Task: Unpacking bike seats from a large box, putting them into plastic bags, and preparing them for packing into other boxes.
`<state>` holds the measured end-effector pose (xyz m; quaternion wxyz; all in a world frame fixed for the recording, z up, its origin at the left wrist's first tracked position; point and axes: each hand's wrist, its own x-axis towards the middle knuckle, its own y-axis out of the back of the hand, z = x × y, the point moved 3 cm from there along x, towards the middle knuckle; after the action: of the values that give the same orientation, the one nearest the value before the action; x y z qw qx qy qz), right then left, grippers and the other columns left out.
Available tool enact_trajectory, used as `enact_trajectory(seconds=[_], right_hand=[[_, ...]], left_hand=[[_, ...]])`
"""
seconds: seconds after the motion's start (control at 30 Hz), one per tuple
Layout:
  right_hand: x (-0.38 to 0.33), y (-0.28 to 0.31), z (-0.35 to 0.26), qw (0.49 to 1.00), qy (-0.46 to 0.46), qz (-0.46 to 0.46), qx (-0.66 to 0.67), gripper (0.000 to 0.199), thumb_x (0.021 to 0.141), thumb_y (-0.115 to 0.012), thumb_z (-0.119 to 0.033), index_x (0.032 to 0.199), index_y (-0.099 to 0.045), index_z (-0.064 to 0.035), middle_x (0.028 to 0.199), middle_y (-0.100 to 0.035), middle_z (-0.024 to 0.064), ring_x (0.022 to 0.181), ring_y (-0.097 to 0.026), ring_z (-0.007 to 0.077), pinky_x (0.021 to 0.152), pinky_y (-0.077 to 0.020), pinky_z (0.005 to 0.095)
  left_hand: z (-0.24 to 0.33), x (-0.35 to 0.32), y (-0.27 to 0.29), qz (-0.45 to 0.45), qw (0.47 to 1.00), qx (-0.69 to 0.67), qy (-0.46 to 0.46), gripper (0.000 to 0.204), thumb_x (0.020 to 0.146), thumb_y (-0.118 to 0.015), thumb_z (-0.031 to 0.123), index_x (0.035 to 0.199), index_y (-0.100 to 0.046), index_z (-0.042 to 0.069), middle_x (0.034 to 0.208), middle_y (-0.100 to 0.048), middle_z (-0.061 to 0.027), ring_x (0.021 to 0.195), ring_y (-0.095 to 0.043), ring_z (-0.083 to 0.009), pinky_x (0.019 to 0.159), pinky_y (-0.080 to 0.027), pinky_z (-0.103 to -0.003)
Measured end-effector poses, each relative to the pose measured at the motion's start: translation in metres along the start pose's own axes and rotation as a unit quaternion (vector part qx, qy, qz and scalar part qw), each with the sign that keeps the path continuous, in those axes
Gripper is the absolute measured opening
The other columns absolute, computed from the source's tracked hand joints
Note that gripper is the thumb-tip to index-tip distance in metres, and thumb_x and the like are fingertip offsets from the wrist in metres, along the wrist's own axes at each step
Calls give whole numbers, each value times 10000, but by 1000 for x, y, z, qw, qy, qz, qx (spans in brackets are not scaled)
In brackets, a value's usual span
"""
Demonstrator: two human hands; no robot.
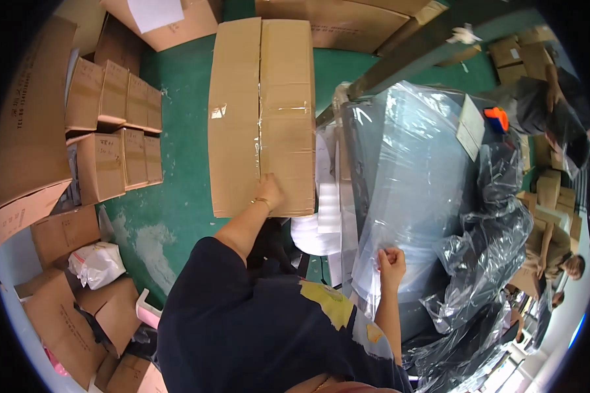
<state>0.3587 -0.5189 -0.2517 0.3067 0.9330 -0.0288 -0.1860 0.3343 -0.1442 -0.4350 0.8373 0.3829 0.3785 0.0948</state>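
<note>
A long taped cardboard box (261, 111) stands on the green floor ahead of me. My left hand (268, 191) grips its near bottom edge, a thin bracelet on the wrist. To the right lies a large clear plastic bag (410, 177) spread over a dark grey panel. My right hand (390, 261) is closed around the bag's near edge, pinching the film.
Rows of small cardboard boxes (115, 105) sit at the left, with bigger cartons (26, 131) beside them. A white plastic bag (98, 263) lies near more cartons at lower left. White foam pieces (321, 223) lie between box and panel. Other people (564, 111) work at the right.
</note>
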Motion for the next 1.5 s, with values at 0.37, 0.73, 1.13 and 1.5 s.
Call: enact_trajectory(seconds=[0.37, 0.73, 1.13, 1.5], right_hand=[[-3, -1, 9, 1000, -10, -7, 18, 163, 759, -718, -57, 806, -562, -48, 593, -488, -34, 491, -434, 30, 417, -379, 179], [-27, -10, -48, 942, 273, 65, -183, 119, 777, -680, -69, 854, -605, -19, 752, -573, 46, 554, -492, 91, 479, -392, 209], [-60, -270, -35, 933, 230, -250, -122, 589, 738, -696, -66, 1272, -449, -71, 1197, -522, 132, 1108, -510, 255, 890, -440, 352], [38, -461, -75, 852, 215, -80, -471, 981, 689, -718, -363, 1442, -136, -123, 1441, -159, 258, 1350, -153, 392, 1029, -196, 586]], left_hand=[[-35, 37, 29, -235, 786, 486, -301, 283, 857, -484, 251, 980, -690, 101, 1053, -629, -84, 1175, -480, -247, 931, -383, -435], [-222, -37, 158, 25, 945, 219, 242, 850, 780, -611, 453, 1407, -222, 31, 1498, -115, -147, 1348, -222, -309, 1038, -301, -456], [-195, 98, 105, 13, 938, -104, 331, 1136, 693, -598, 651, 1412, -67, -50, 1416, -131, -351, 1345, -107, -455, 1080, -206, -487], [-324, 158, 112, -125, 912, -371, 123, 460, 800, -469, 225, 1223, -448, 47, 1047, -562, -119, 910, -581, -274, 631, -534, -443]])
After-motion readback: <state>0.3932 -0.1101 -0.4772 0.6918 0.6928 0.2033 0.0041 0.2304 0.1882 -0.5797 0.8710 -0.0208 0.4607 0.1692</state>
